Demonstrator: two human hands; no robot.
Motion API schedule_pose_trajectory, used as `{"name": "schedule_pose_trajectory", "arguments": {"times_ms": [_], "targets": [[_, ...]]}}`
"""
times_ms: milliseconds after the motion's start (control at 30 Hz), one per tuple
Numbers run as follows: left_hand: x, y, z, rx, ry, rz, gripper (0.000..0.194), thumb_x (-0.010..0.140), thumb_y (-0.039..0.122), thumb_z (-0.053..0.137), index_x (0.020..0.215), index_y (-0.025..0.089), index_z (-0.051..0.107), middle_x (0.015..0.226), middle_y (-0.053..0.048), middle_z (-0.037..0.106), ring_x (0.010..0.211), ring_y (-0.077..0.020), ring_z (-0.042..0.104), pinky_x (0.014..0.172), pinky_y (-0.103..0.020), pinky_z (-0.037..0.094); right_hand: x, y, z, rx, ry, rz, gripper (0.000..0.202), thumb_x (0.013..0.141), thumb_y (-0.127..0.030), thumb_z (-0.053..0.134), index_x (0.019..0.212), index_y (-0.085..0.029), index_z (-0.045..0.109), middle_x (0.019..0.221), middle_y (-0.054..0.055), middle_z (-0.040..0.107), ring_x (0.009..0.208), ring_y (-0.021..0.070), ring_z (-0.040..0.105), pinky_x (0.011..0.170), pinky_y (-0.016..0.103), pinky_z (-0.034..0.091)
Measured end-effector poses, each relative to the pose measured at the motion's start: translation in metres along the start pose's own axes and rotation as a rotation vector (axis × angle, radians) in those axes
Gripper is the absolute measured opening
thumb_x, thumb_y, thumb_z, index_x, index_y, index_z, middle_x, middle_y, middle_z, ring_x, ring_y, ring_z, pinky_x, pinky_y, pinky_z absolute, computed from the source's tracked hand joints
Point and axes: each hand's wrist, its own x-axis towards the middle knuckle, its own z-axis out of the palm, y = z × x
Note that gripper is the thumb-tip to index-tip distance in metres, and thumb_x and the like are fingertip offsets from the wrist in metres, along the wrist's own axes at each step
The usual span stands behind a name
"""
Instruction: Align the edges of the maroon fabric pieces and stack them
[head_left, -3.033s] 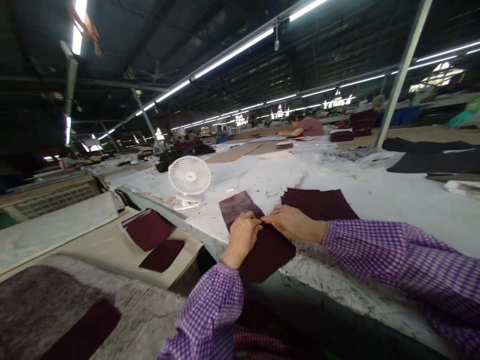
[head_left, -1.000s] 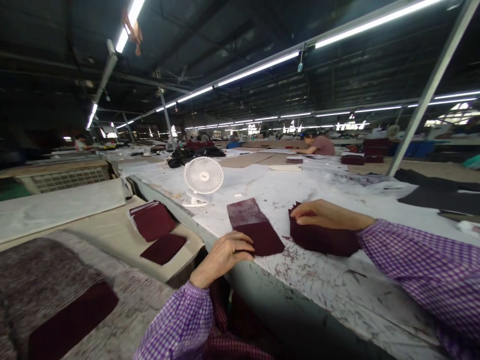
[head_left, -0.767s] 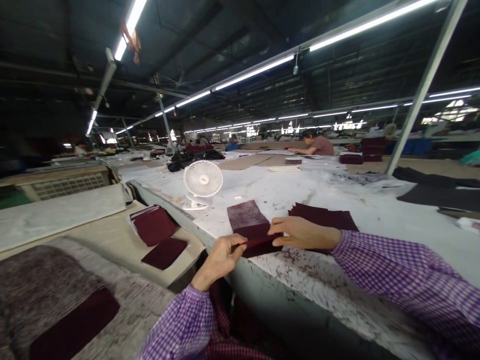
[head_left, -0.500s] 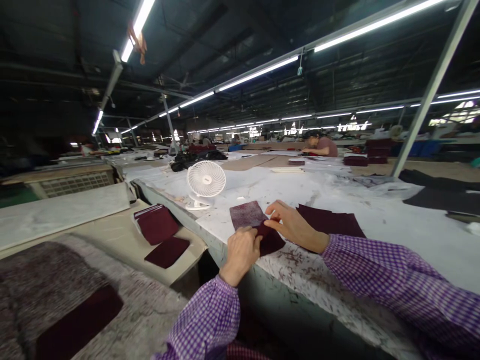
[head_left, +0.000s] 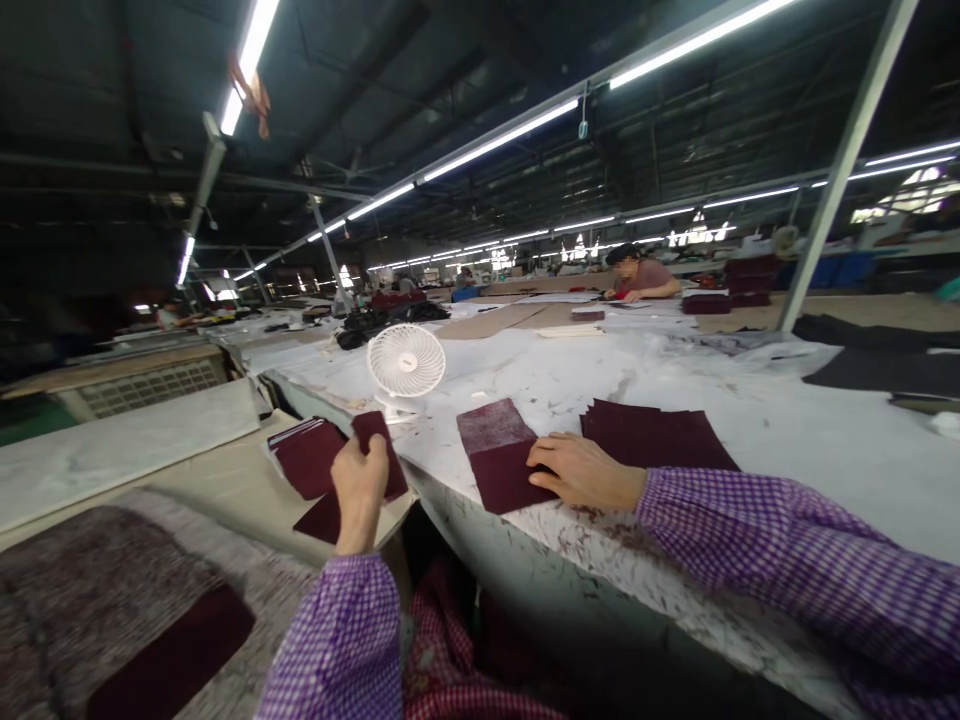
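Observation:
My left hand (head_left: 361,488) is closed on a maroon fabric piece (head_left: 373,432), lifted above the table on the left. Beneath and beside it are a stack of maroon pieces (head_left: 306,455) with pale edges and a single maroon piece (head_left: 319,518). My right hand (head_left: 581,472) lies with fingers stretched over the right edge of another maroon piece (head_left: 502,478) on the white-covered table. Behind that piece's plain front part is a speckled, greyish section (head_left: 495,424). A fanned pile of maroon pieces (head_left: 652,436) sits just beyond my right hand.
A small white fan (head_left: 406,361) stands near the left edge of the white table (head_left: 795,450). A gap separates the two tables. At lower left, a maroon piece (head_left: 176,655) lies on a stained surface. Across the table, a person (head_left: 645,275) leans over work.
My left hand has moved left from the white table to above the left table, now holding a maroon piece. My right hand has lowered onto the piece, which now lies flatter.

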Motion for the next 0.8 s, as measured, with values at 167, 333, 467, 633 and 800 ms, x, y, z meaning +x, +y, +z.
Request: {"name": "schedule_pose_trajectory", "arguments": {"times_ms": [167,333,467,633,800], "targets": [[-0.079,0.040,0.027,0.157,-0.427,0.571,0.019,0.085,0.023,0.042,0.087,0.014,0.059,0.083,-0.010,0.065,0.082,-0.0229,0.063,0.077,-0.034,0.049,0.000,0.005,-0.008,0.537,-0.024,0.331,0.052,0.093,-0.050,0.028,0.093,-0.012,0.063,0.087,0.010,0.068,0.068,0.0164,0.062,0.068,0.030,0.047],[-0.126,0.051,0.027,0.091,-0.654,0.879,0.018,0.089,0.021,0.043,0.090,0.017,0.061,0.105,-0.008,0.063,0.098,-0.0208,0.059,0.088,-0.035,0.047,-0.007,0.003,-0.014,0.801,-0.165,0.411,0.049,0.085,-0.050,0.049,0.117,-0.013,0.047,0.084,0.008,0.068,0.056,0.0128,0.059,0.053,0.025,0.042],[-0.108,0.051,0.027,-0.006,-0.742,0.806,0.020,0.090,0.029,0.047,0.085,0.019,0.063,0.099,-0.005,0.065,0.093,-0.0181,0.060,0.085,-0.031,0.048,-0.012,0.001,-0.012,0.642,-0.109,0.290,0.038,0.075,-0.023,0.060,0.110,-0.015,0.048,0.075,0.000,0.064,0.064,0.0131,0.057,0.059,0.025,0.040],[-0.074,0.052,0.066,0.050,-0.602,0.487,0.024,0.085,0.025,0.054,0.104,0.015,0.064,0.098,-0.009,0.068,0.095,-0.0209,0.061,0.087,-0.033,0.046,-0.018,0.003,-0.008,0.566,-0.010,0.221,0.028,0.078,-0.021,0.055,0.106,-0.017,0.050,0.072,-0.002,0.061,0.066,0.0136,0.055,0.062,0.026,0.039],[-0.069,0.057,0.096,-0.019,-0.705,0.410,0.013,0.077,0.015,0.063,0.086,0.018,0.072,0.089,-0.003,0.071,0.085,-0.0162,0.064,0.081,-0.026,0.046,-0.024,0.003,-0.008,0.363,-0.035,0.273,0.035,0.080,-0.022,0.055,0.114,-0.014,0.057,0.087,0.006,0.066,0.078,0.0182,0.060,0.070,0.029,0.042]]}}
